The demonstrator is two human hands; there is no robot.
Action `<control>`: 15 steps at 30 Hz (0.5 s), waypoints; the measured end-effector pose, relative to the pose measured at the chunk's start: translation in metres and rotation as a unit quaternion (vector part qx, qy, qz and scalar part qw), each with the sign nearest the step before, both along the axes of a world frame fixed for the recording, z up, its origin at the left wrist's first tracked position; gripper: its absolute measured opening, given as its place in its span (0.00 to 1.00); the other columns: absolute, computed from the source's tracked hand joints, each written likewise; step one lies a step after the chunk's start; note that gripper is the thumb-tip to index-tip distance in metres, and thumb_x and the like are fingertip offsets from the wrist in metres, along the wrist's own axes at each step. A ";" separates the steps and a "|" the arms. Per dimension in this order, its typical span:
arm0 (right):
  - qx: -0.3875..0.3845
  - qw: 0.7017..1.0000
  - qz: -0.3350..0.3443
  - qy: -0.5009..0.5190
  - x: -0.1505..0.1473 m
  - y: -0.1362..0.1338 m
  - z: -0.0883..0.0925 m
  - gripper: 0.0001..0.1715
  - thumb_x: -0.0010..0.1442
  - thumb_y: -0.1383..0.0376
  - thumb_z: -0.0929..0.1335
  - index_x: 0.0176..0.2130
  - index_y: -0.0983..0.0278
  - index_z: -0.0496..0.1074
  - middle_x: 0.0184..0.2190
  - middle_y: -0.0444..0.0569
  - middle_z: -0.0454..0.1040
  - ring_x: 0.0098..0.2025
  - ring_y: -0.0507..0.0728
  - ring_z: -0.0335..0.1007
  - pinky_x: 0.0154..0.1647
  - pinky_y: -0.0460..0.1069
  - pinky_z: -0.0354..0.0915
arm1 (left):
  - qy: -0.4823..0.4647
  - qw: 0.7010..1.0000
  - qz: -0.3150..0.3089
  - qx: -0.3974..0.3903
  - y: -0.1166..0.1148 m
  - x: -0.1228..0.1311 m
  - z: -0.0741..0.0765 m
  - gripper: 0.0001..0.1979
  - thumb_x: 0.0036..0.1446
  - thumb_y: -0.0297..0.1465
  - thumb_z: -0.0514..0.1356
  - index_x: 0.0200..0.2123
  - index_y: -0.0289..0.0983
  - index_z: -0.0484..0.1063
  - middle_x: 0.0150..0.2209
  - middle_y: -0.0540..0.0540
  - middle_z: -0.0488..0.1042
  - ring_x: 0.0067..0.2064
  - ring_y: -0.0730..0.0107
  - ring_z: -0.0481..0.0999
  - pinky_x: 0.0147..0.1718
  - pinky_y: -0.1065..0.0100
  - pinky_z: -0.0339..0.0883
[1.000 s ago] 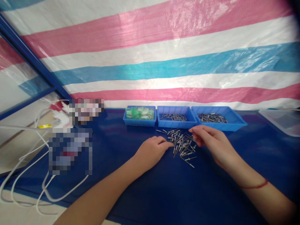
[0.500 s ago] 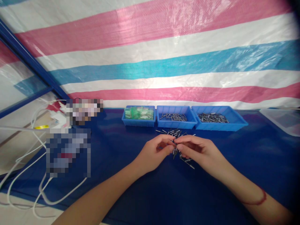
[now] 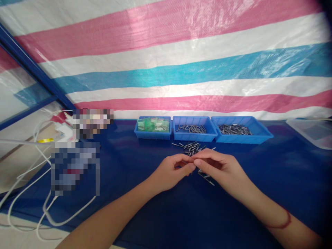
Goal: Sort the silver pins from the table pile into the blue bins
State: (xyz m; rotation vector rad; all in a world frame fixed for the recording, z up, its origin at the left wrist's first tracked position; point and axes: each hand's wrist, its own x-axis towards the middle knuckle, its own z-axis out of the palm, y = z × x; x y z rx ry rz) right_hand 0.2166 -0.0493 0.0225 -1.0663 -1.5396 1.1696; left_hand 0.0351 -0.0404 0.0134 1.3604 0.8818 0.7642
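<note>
- So, where are the blind rivets (image 3: 192,148) relative to the fingertips (image 3: 198,163)?
- Heaped on the blue table (image 3: 168,218), just beyond and partly hidden behind them. Long axes mixed; one near-side rivet (image 3: 208,179) slants down-right. Right hand (image 3: 225,167) overlaps the heap more; left hand (image 3: 165,172) sits at its left edge.
- Grip?
- Thumbs and forefingers pinched in, tips meeting. Can't tell if anything's between.
- Labels?
- Yellow cable tag (image 3: 45,140), unreadable. No legible brands.

Slim silvery rivets (image 3: 192,148) lie in a loose jumble on the blue tabletop (image 3: 181,214).
</note>
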 end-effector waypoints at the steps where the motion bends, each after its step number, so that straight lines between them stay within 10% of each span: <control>1: 0.002 1.000 0.005 0.009 0.000 0.000 0.000 0.07 0.55 0.59 0.71 0.34 0.59 0.78 0.31 0.47 0.76 0.33 0.54 0.73 0.34 0.48 0.70 | -0.013 1.000 -0.002 -0.008 0.000 0.000 0.000 0.17 0.55 0.42 0.63 0.39 0.33 0.74 0.31 0.48 0.73 0.32 0.74 0.71 0.35 0.70 0.66; 15: 0.116 0.992 -0.007 -0.042 0.002 -0.006 0.000 0.03 0.58 0.64 0.69 0.33 0.58 0.75 0.30 0.48 0.73 0.32 0.55 0.70 0.29 0.49 0.67 | -0.032 0.999 -0.016 -0.011 -0.002 0.001 0.001 0.19 0.53 0.43 0.64 0.38 0.33 0.73 0.31 0.48 0.72 0.32 0.74 0.70 0.35 0.70 0.64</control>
